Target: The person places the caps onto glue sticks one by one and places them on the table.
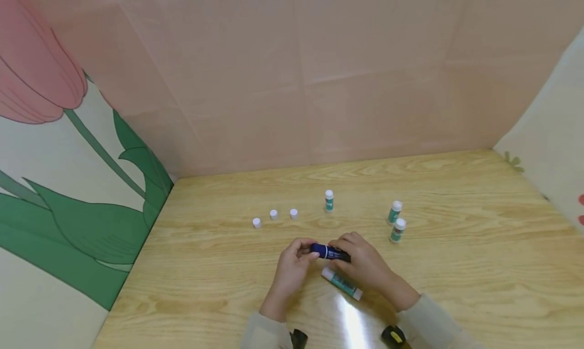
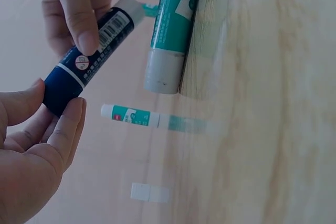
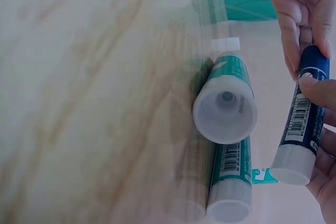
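1. While the left hand [image 1: 292,270] pinches the navy cap [image 2: 62,88], the right hand [image 1: 362,260] grips the labelled body, so the navy glue stick [image 1: 332,252] is held between the two, above the bench [image 1: 219,288].

2. Its cap sits on against a white ring, and its far end shows a white base [image 3: 293,165]; whether the hands are twisting, pulling or only steadying it, I cannot tell.

3. Beyond the navy glue stick and to its left, three small white pieces stand apart in a loose row: a left piece [image 1: 257,222], a middle piece [image 1: 274,215] and a right piece [image 1: 294,214]. They look like loose caps, which I take as work done.

4. Straight beyond the navy glue stick, one green stick [image 1: 329,201] stands upright. Beyond it and to its right stand two more, a farther stick [image 1: 395,212] and a nearer stick [image 1: 398,230], close together; their white ends point up.

5. On the person's side of the navy glue stick lies a green-labelled tube [image 1: 342,284]; the right wrist view shows a second tube [image 3: 231,163] beside it.

6. My judgement is partway: the navy cap is not off, and both tubes lie unheld.
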`<control>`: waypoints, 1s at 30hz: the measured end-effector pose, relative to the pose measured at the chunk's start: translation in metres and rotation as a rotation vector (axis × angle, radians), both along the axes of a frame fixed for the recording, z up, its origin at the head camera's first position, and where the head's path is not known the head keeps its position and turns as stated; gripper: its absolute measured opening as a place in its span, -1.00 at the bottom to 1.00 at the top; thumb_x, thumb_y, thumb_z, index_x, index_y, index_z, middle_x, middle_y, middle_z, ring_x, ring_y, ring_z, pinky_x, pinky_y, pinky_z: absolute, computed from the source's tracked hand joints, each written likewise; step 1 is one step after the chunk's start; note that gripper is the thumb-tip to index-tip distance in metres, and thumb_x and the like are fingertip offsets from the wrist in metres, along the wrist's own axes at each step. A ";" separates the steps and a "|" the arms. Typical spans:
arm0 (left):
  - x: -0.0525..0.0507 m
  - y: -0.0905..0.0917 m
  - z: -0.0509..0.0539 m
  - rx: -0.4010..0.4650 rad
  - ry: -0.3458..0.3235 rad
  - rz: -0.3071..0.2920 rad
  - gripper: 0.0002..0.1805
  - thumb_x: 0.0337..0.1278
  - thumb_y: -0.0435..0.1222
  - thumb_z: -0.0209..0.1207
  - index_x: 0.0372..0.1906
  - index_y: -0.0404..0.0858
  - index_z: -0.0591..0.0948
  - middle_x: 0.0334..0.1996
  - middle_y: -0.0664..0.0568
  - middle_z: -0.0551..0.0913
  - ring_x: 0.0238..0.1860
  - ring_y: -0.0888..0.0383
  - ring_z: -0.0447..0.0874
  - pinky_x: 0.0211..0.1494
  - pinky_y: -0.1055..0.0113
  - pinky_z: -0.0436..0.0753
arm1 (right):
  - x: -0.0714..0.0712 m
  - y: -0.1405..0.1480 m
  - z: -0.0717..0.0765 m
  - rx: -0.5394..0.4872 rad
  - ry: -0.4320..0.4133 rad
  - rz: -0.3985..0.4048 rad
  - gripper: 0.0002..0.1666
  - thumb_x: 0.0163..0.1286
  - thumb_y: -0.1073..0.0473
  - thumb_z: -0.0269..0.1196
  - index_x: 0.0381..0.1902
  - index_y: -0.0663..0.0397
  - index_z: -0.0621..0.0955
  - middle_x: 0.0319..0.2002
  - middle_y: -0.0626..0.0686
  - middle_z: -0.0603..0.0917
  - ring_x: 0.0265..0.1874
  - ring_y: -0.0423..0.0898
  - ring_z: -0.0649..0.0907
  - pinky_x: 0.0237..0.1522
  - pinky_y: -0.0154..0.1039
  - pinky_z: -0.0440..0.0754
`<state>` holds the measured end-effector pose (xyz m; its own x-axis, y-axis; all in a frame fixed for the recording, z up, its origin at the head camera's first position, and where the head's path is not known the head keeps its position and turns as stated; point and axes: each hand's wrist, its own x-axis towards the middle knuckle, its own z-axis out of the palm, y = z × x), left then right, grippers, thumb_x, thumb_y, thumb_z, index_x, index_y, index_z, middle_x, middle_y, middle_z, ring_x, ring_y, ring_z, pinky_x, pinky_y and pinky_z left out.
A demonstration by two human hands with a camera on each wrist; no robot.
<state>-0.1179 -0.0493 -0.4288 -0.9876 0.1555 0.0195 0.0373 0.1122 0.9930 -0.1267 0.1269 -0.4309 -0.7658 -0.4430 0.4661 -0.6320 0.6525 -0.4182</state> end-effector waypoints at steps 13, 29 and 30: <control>-0.003 -0.003 0.000 0.047 -0.046 -0.021 -0.70 0.02 -0.41 0.11 -0.09 -0.41 0.46 -0.22 -0.08 0.52 -0.17 0.12 0.49 -0.15 0.42 0.48 | 0.000 -0.002 0.001 -0.002 -0.016 -0.014 -0.64 -0.11 0.19 0.38 -0.29 0.16 0.59 -0.35 -0.06 0.54 -0.34 -0.19 0.45 -0.35 -0.29 0.49; -0.004 -0.003 -0.002 0.065 -0.034 -0.019 -0.76 0.00 -0.44 0.11 -0.17 -0.41 0.48 -0.23 -0.10 0.52 -0.17 0.09 0.49 -0.13 0.43 0.47 | -0.002 0.007 0.000 0.005 -0.076 -0.092 -0.64 -0.14 0.25 0.39 -0.30 0.21 0.58 -0.36 0.00 0.55 -0.35 -0.13 0.47 -0.35 -0.24 0.49; -0.003 -0.003 0.002 0.062 -0.035 -0.019 -0.77 0.00 -0.45 0.11 -0.17 -0.42 0.48 -0.23 -0.12 0.52 -0.17 0.08 0.49 -0.13 0.43 0.47 | -0.002 0.009 0.000 0.011 -0.084 -0.102 -0.63 -0.13 0.26 0.38 -0.29 0.21 0.58 -0.36 0.01 0.55 -0.34 -0.11 0.47 -0.34 -0.22 0.49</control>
<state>-0.1208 -0.0518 -0.4270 -0.9847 0.1743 -0.0051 0.0036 0.0497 0.9988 -0.1291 0.1354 -0.4307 -0.8434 -0.3655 0.3937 -0.5250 0.7164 -0.4595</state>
